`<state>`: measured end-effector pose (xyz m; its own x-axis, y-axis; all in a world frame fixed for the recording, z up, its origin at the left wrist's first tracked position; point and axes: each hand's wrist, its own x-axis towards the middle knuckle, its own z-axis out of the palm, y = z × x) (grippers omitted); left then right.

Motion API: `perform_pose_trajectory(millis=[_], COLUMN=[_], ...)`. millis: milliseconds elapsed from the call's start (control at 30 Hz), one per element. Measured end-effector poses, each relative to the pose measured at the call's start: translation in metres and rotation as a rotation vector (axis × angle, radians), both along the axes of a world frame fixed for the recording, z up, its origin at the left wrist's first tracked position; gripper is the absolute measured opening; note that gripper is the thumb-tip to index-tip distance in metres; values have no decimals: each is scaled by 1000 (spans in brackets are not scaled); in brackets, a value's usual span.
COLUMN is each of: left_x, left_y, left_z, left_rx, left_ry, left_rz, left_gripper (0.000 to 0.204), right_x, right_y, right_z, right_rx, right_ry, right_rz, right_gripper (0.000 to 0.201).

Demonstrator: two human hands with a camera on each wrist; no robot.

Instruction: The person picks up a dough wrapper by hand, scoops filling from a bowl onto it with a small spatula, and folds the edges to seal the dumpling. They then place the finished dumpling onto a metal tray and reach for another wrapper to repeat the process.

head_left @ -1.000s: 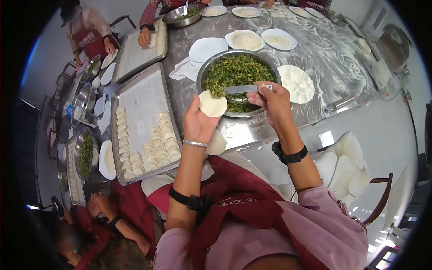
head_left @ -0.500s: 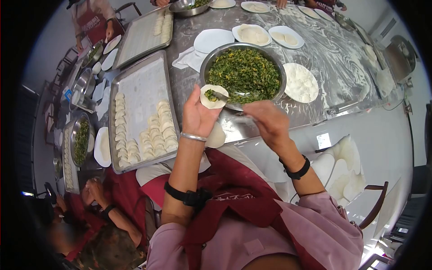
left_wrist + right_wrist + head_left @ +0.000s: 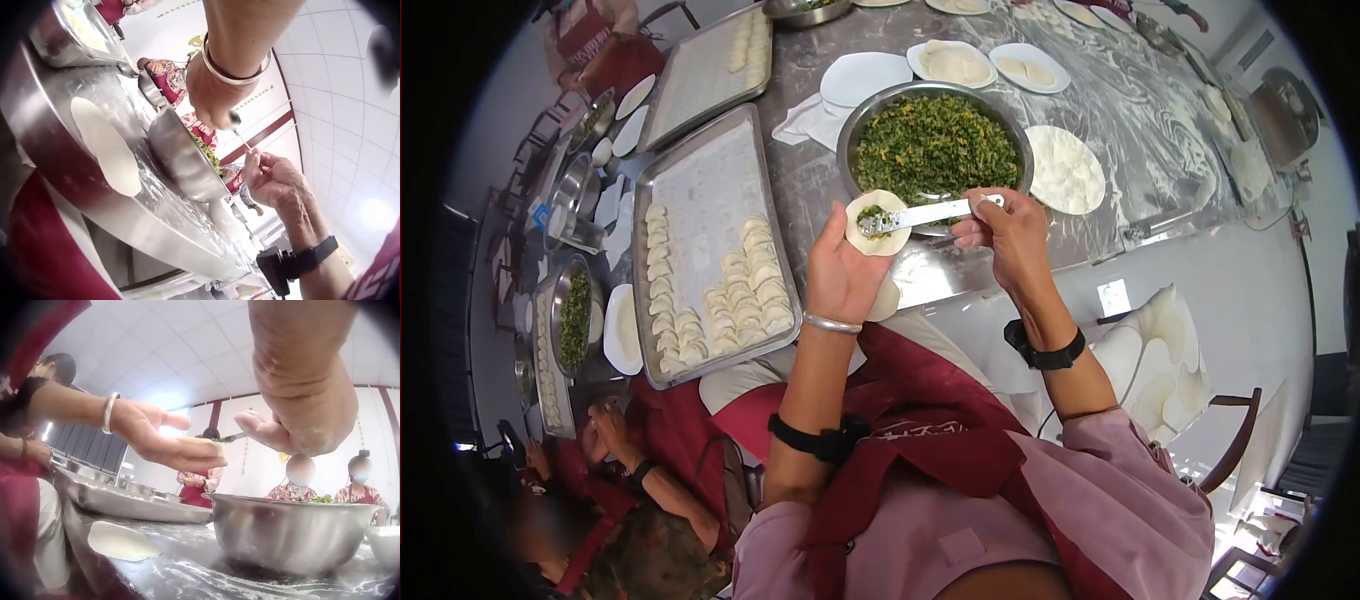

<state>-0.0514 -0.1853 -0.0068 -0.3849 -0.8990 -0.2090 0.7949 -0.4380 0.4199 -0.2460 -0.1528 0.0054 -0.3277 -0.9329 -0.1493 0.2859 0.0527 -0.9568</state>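
Note:
A round dough wrapper with green filling on it lies on the fingers of my left hand, palm up and fingers nearly straight in the right wrist view. My right hand pinches the handle of a flat metal spatula, whose blade rests on the filling. In the right wrist view my left hand is level under the wrapper, and my right hand comes from above. Behind both hands stands a steel bowl of chopped green and yellow filling.
A tray with rows of folded dumplings stands left of the bowl. A plate of floured dough is at its right, and white plates lie behind. One loose wrapper lies near the table edge. Other people sit or stand around.
The filling has gone from the spatula's tip onto the wrapper. My right hand swung down and back, and the spatula's flat face now shows over the wrapper. My left hand still carries the wrapper.

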Motion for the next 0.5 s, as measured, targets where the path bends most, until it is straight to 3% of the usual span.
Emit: perform_pose_trajectory(millis=[367, 500], left_x=[3, 10], left_y=[3, 7], left_z=[-16, -18], left_rx=[-4, 12], left_ry=[55, 77], left_rz=[-24, -19], left_gripper=[50, 52], right_x=[2, -19], right_y=[6, 9], right_z=[-4, 2], right_rx=[-13, -45], right_ry=[-92, 8], right_rz=[-9, -80], right_gripper=[16, 16])
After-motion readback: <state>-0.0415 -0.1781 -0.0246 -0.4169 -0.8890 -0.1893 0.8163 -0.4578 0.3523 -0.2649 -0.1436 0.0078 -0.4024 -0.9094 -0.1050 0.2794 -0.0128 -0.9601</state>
